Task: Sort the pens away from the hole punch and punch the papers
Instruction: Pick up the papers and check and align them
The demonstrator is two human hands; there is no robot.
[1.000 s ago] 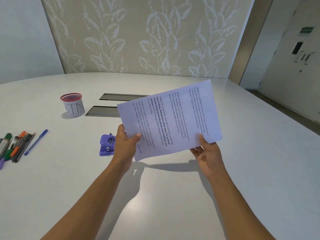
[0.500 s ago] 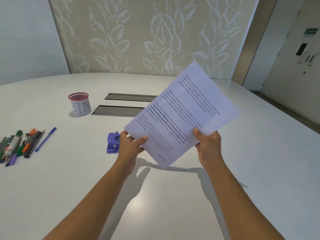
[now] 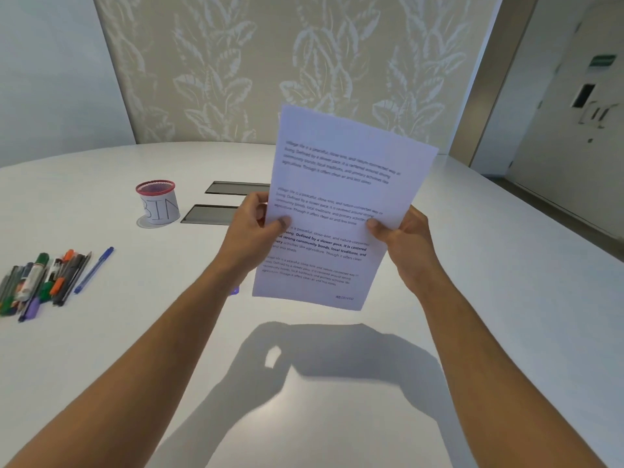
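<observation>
I hold a printed white paper sheet nearly upright above the table, text facing me. My left hand pinches its left edge and my right hand grips its right edge. The purple hole punch is almost wholly hidden behind my left forearm; only a small purple sliver shows. A bunch of pens and markers lies at the far left of the table, with a blue pen beside them.
A red-rimmed cup labelled BIN stands at the back left. Two dark cable hatches are set into the white table behind my hands. A patterned wall and a door are beyond.
The sheet has turned from slanted sideways to nearly upright and risen. Both hands lifted with it, and my left forearm now covers the hole punch.
</observation>
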